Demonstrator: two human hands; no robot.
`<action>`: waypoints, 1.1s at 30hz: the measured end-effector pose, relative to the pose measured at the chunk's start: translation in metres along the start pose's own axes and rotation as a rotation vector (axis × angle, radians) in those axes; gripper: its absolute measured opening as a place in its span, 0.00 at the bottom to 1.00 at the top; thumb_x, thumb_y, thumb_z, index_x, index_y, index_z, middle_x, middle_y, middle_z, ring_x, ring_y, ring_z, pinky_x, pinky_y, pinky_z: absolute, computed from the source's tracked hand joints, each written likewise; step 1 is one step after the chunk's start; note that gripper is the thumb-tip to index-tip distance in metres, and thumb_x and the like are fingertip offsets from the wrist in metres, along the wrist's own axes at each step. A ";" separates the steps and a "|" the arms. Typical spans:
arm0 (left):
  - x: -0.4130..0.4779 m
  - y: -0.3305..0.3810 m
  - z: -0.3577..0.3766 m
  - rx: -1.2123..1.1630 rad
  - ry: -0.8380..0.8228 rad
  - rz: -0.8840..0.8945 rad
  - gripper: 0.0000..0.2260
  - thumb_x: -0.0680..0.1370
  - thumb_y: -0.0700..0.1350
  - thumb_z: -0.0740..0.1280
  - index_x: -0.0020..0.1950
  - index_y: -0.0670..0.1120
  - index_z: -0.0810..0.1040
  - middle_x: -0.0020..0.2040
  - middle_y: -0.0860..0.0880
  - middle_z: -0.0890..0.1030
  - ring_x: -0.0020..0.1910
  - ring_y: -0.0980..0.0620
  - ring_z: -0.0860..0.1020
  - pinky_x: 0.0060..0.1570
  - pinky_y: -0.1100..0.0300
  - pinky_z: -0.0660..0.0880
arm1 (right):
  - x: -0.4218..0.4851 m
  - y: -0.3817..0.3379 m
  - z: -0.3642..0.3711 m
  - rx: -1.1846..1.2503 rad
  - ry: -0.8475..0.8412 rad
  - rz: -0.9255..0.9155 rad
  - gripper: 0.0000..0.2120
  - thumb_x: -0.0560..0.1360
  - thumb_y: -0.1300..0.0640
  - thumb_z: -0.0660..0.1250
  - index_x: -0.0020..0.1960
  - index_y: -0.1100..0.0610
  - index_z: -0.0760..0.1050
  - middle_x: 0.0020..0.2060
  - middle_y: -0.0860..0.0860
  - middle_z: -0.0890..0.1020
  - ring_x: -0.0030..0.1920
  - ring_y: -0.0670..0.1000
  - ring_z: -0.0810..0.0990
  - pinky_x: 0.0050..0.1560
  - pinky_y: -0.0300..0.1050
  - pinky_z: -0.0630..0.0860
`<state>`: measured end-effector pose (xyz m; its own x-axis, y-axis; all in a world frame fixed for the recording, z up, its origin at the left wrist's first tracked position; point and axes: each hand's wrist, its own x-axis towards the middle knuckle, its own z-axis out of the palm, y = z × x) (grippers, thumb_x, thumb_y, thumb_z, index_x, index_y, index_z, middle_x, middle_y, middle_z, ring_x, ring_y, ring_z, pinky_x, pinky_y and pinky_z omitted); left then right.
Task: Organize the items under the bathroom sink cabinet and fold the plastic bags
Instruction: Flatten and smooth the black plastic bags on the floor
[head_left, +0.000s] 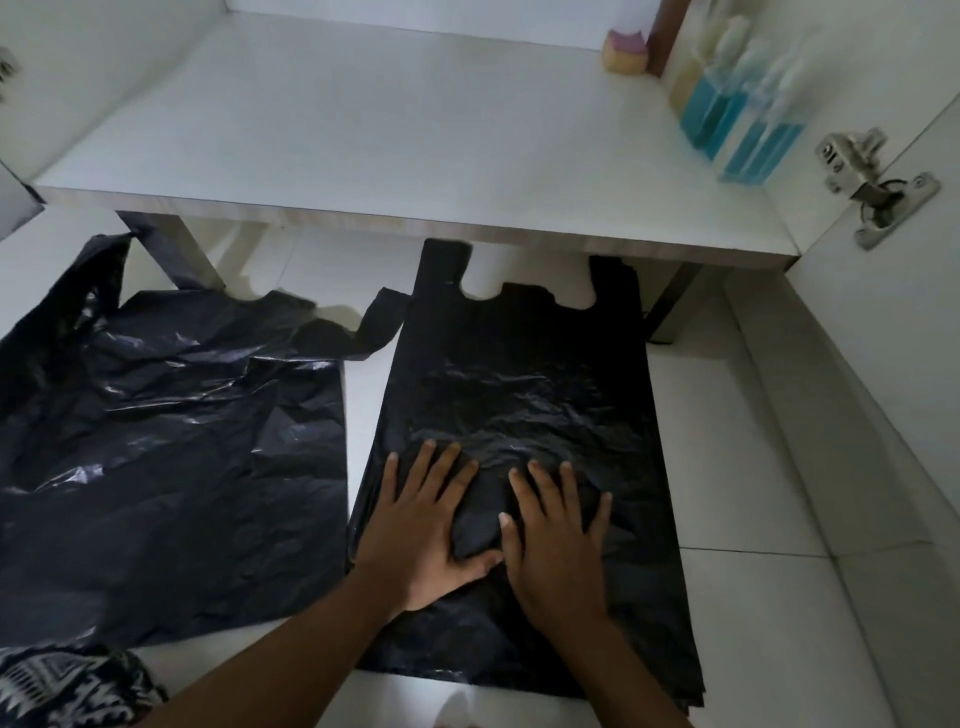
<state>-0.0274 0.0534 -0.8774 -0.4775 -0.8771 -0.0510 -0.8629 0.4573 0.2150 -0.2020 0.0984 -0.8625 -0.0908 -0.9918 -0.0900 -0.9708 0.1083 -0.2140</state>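
From the head camera, a black plastic bag (519, 384) lies flat on the white tiled floor (743, 467), its handles reaching under the front edge of the cabinet shelf (363, 130). The left hand (421, 525) and right hand (556, 540) press side by side on its lower half, fingers straight and spread, gripping nothing. A second, crumpled black bag (171, 441) lies just left. Blue bottles (737, 124) and a sponge (626, 52) stand at the shelf's right side
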 end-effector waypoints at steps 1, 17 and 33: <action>0.000 0.000 -0.001 0.000 0.001 -0.002 0.46 0.70 0.79 0.55 0.79 0.52 0.62 0.81 0.49 0.59 0.81 0.46 0.49 0.75 0.35 0.50 | -0.002 -0.003 0.003 0.003 -0.001 -0.015 0.25 0.80 0.42 0.50 0.73 0.46 0.67 0.74 0.47 0.68 0.76 0.55 0.61 0.71 0.71 0.51; 0.062 0.011 -0.065 -0.024 -0.054 -0.088 0.40 0.70 0.78 0.46 0.66 0.53 0.74 0.66 0.50 0.72 0.68 0.46 0.67 0.71 0.42 0.59 | 0.052 0.088 -0.058 0.183 0.295 0.230 0.25 0.81 0.42 0.50 0.69 0.54 0.71 0.69 0.53 0.73 0.73 0.55 0.65 0.72 0.65 0.53; 0.152 -0.017 -0.014 -0.022 0.162 0.014 0.39 0.70 0.76 0.57 0.71 0.50 0.67 0.71 0.49 0.67 0.73 0.43 0.61 0.75 0.39 0.51 | 0.296 0.091 -0.050 0.122 0.117 0.269 0.33 0.80 0.39 0.52 0.78 0.59 0.55 0.74 0.62 0.62 0.73 0.64 0.62 0.73 0.61 0.60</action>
<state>-0.0828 -0.0894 -0.8756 -0.4552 -0.8836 0.1100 -0.8516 0.4681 0.2360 -0.3288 -0.1891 -0.8598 -0.3725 -0.9268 -0.0484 -0.8755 0.3682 -0.3129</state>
